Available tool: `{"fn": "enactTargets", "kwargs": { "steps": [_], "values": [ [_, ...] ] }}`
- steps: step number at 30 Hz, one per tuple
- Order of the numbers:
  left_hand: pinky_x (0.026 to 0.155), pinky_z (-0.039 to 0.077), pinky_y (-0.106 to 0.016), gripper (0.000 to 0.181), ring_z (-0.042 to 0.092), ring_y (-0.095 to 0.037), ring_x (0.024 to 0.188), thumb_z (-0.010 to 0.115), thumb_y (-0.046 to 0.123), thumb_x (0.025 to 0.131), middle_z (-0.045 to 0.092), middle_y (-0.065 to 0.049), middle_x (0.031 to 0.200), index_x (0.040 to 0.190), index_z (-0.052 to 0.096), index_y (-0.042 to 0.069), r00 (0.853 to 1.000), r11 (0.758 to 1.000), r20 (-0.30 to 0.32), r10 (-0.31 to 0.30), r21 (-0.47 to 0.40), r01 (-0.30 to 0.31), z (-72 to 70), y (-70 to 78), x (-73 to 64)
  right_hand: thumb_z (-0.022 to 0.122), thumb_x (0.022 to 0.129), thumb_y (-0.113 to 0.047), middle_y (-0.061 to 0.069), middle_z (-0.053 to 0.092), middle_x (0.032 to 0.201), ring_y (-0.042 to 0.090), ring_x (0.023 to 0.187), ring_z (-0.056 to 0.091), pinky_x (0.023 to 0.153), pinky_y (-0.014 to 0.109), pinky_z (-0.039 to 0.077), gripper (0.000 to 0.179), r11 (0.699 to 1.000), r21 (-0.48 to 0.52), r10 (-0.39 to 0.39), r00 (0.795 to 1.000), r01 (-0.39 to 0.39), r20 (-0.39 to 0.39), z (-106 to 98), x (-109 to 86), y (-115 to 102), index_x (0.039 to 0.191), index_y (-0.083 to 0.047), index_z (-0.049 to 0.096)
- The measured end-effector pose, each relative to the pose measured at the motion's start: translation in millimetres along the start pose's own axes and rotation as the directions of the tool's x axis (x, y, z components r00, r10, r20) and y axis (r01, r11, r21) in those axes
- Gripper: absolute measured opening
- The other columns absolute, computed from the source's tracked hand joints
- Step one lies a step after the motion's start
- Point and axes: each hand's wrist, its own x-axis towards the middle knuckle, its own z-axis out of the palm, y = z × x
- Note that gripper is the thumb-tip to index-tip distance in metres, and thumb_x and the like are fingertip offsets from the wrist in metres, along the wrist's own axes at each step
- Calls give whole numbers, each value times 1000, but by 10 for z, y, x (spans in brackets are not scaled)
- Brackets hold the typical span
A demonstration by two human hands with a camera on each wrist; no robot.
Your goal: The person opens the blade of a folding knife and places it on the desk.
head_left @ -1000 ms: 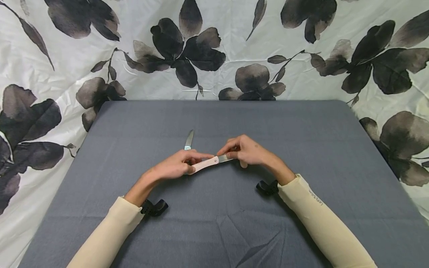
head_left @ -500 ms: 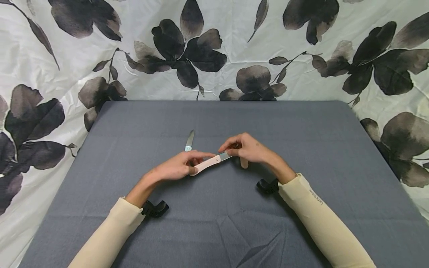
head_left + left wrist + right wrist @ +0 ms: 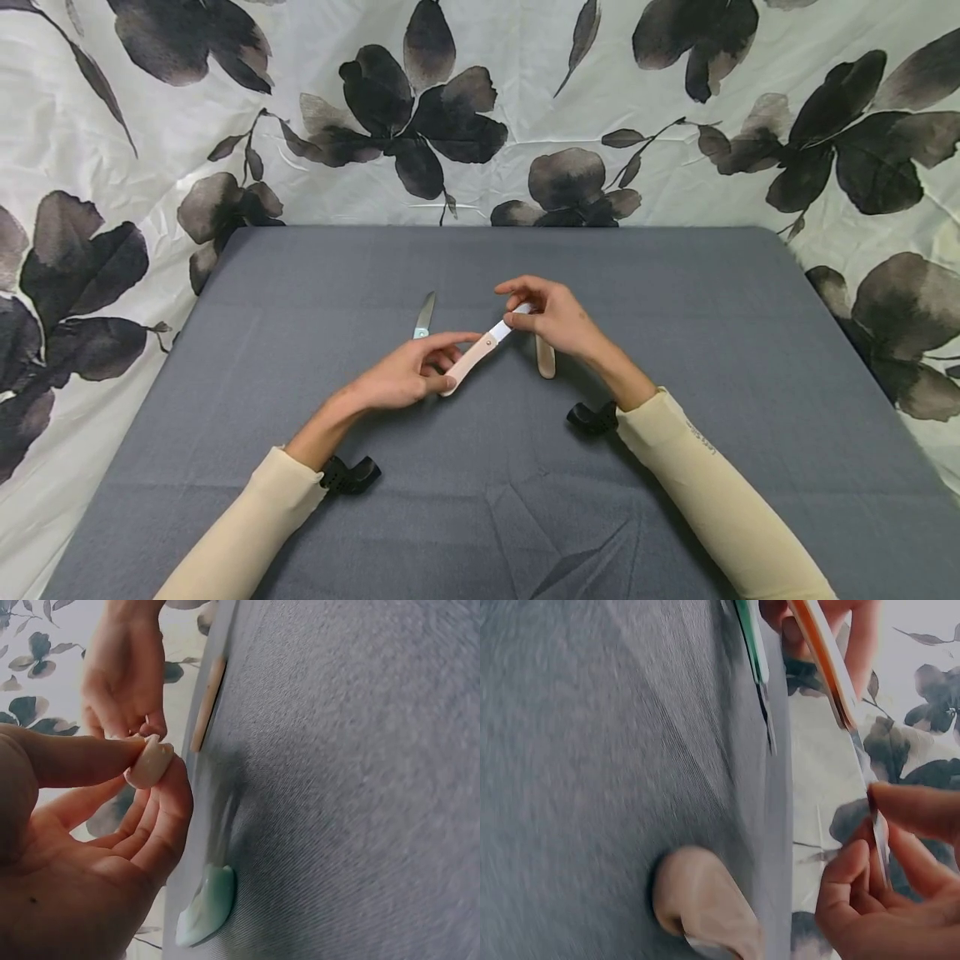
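Observation:
A folding knife with a pale peach handle (image 3: 468, 364) stands unfolded between both hands, raised above the cloth. My left hand (image 3: 408, 371) grips the handle, thumb along its near end and index finger stretched toward the pivot. Thumb and fingers of my right hand (image 3: 562, 321) pinch the blade (image 3: 881, 847), hiding its tip. Beyond the left hand lies a second folding knife, its blade (image 3: 425, 312) out and pointing away; its green handle (image 3: 210, 904) shows in the left wrist view. Below the right hand rests another knife with a beige handle (image 3: 545, 358), its far part covered by the hand.
A grey cloth (image 3: 480, 500) covers the table, creased near the front. Behind the table's far edge hangs a white curtain (image 3: 300, 50) with dark flowers. Black wrist cameras (image 3: 351, 475) protrude from beneath both forearms.
My right hand has moved up and away with the blade, so the peach knife slants more steeply. The left hand has shifted slightly right, and more of the beige handle shows.

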Motion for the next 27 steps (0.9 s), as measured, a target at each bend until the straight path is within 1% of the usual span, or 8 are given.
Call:
{"fn": "enactTargets", "kwargs": {
  "steps": [2, 6, 10, 13, 17, 21, 25, 27],
  "values": [
    [73, 53, -23, 67, 63, -14, 88, 65, -7, 94, 65, -23, 115, 156, 46, 8, 1000, 1000, -10, -2, -28, 2, 26, -3, 13, 73, 94, -2, 20, 66, 113, 14, 84, 66, 76, 21, 53, 45, 998, 51, 26, 999, -23, -48, 28, 14, 3, 137, -4, 64],
    [72, 53, -23, 70, 64, -12, 85, 67, -6, 93, 66, -21, 113, 157, 44, 11, 999, 997, -40, -7, -77, 4, 81, -4, 41, 73, 94, 0, 23, 62, 120, 7, 82, 66, 79, 26, 57, 50, 985, 162, 82, 990, -62, -118, 89, 46, 0, 142, -2, 59],
    [73, 55, -24, 73, 65, -12, 85, 68, -7, 93, 66, -20, 110, 159, 42, 11, 997, 993, -77, 4, -116, -13, 133, 0, 58, 69, 94, 4, 14, 60, 111, 5, 84, 68, 85, 32, 62, 54, 951, 295, 140, 981, -94, -137, 154, 75, -27, 146, 5, 51],
    [74, 56, -24, 74, 66, -10, 86, 68, -8, 93, 64, -18, 111, 159, 41, 11, 994, 989, -107, 5, -145, -20, 167, -11, 67, 67, 94, 6, 6, 61, 102, 7, 82, 69, 85, 34, 63, 56, 924, 371, 160, 977, -97, -144, 202, 95, -41, 147, 8, 47],
    [75, 57, -22, 76, 65, -9, 88, 68, -10, 92, 61, -16, 112, 160, 40, 11, 991, 985, -131, -3, -172, -20, 204, -32, 77, 67, 93, 7, 1, 62, 95, 7, 76, 68, 79, 31, 62, 55, 911, 404, 164, 972, -82, -171, 256, 115, -44, 143, 11, 46],
    [77, 57, -22, 81, 65, -11, 93, 70, -11, 91, 59, -15, 115, 161, 37, 11, 991, 984, -132, 0, -177, -23, 230, -34, 76, 67, 92, 9, -1, 63, 91, 6, 75, 68, 74, 27, 62, 53, 899, 431, 173, 963, -70, -205, 292, 130, -32, 140, 11, 46],
    [80, 58, -23, 86, 64, -13, 96, 73, -10, 88, 58, -18, 120, 162, 33, 8, 990, 990, -143, 9, -138, -29, 249, -29, 63, 68, 92, 8, 0, 65, 90, 6, 74, 69, 72, 25, 61, 54, 889, 454, 178, 958, -57, -227, 321, 147, -16, 140, 10, 43],
    [81, 58, -23, 87, 64, -14, 97, 75, -9, 87, 59, -19, 122, 162, 33, 6, 988, 993, -153, 7, -115, -25, 256, -24, 53, 69, 93, 7, 2, 66, 90, 6, 74, 70, 72, 25, 61, 55, 889, 454, 180, 957, -58, -230, 331, 154, -7, 140, 10, 42]
  ]
}}
